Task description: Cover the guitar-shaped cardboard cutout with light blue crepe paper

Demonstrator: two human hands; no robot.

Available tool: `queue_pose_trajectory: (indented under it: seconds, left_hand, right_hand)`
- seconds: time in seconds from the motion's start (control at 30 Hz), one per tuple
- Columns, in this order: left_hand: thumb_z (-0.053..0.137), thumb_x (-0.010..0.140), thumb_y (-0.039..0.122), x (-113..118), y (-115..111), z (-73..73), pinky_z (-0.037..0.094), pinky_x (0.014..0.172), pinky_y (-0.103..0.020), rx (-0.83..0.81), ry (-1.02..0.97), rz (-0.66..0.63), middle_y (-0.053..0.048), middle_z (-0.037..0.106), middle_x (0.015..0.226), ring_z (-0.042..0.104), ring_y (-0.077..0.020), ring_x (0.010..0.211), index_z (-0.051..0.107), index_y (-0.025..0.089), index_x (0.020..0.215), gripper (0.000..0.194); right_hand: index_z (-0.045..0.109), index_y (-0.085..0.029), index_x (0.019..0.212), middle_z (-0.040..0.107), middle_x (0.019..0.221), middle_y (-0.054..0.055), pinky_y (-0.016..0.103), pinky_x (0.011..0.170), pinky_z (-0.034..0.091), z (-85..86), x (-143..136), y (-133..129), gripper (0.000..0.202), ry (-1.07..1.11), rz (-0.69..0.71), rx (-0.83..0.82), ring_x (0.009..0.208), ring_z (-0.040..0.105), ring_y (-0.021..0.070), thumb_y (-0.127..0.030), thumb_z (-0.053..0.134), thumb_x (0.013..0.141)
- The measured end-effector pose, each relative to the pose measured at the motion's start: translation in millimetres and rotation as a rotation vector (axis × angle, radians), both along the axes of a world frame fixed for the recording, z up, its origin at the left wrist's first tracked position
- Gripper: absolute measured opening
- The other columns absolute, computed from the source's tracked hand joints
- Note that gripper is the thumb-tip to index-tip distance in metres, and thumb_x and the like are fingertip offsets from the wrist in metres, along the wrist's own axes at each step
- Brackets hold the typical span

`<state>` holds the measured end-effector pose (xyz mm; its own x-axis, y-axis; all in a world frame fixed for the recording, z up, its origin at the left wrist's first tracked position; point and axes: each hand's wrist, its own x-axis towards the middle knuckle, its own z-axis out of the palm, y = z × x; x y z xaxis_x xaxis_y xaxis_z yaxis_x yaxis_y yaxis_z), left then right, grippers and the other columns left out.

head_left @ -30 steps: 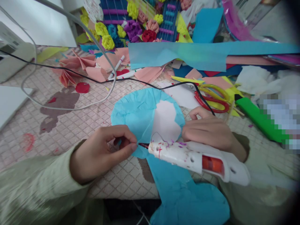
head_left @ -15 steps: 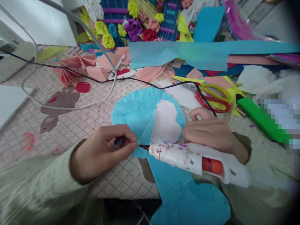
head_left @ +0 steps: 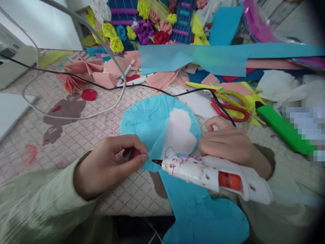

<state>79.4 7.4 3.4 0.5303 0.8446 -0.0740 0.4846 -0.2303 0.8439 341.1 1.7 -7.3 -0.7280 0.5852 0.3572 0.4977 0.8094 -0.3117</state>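
Note:
My left hand [head_left: 116, 162] is left of centre, its thumb and forefinger pinched together at the lower edge of the blue paper shape [head_left: 147, 125]; whatever is between the fingertips is too small to make out. Just right of those fingertips is the dark tip of a white glue gun [head_left: 198, 171], which points left and has an orange-red part in its body. My right hand [head_left: 225, 145] lies behind the gun with curled fingers, at the right edge of the blue shape; what it holds is hidden. A white paper piece [head_left: 179, 130] lies on the blue shape.
Red and yellow scissors [head_left: 235, 117] and a green tool [head_left: 285, 130] lie to the right. Black and white cables [head_left: 144, 85] cross the patterned cloth [head_left: 106, 120]. Behind are paper flowers [head_left: 143, 32], peach scraps and a long blue strip [head_left: 190, 61]. More blue paper [head_left: 210, 220] hangs in front.
My left fingertips have drawn slightly left, so a small gap now shows between them and the gun's tip. My right hand has barely moved.

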Motion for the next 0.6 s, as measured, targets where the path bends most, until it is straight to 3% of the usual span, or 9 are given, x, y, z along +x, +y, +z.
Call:
queue_pose_trajectory:
  seconds: [0.6]
  left_hand:
    - [0.053, 0.078, 0.021, -2.5, 0.0, 1.5, 0.039, 0.048, -0.018, 0.009, 0.032, -0.024, 0.002, 0.056, 0.059, 0.046, -0.0076, 0.053, 0.06, 0.015, 0.068, 0.014]
  right_hand:
    - [0.019, -0.021, 0.063, 0.016, 0.058, -0.006, 0.033, 0.061, 0.026, 3.4, 1.6, -0.6, 0.025, -0.027, 0.058, -0.037, 0.051, 0.014, 0.0107, -0.012, 0.039, 0.074]
